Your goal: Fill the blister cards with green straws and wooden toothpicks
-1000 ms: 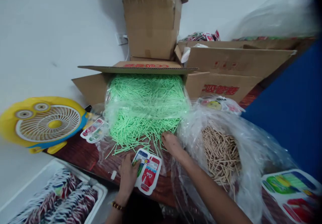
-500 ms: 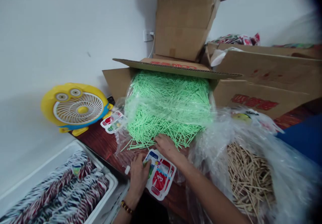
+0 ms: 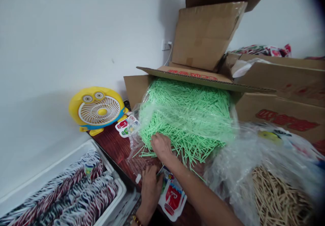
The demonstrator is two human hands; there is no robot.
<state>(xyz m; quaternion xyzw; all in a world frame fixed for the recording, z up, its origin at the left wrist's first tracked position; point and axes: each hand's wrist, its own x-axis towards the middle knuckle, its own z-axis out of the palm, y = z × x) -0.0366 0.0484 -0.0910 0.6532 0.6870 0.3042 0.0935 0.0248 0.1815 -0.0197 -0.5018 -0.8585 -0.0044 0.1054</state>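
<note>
A heap of thin green straws [image 3: 188, 114] spills from a plastic-lined carton lying on its side. My right hand [image 3: 161, 147] is at the heap's front left edge, fingers curled in on straws; the fingertips are partly hidden. Nearer me, my left hand [image 3: 151, 187] holds the left edge of a flat cola-printed pouch [image 3: 173, 197], its thumb over the print. More than one pouch seems to overlap there, and my right forearm crosses above their right side. Some loose straws lie on the dark red wooden table [image 3: 109, 147].
A yellow character-shaped fan [image 3: 102, 111] stands by the wall, with another printed pouch [image 3: 124, 126] beside it. At lower left, a white foam box [image 3: 119, 193] holds packed rows of pouches. Brown sticks [image 3: 276, 195] lie in clear plastic at right; cartons [image 3: 203, 36] rise behind.
The view has shifted, so the scene sits further right and lower. My right hand has moved left along the heap's front and now covers part of the pouch with its forearm.
</note>
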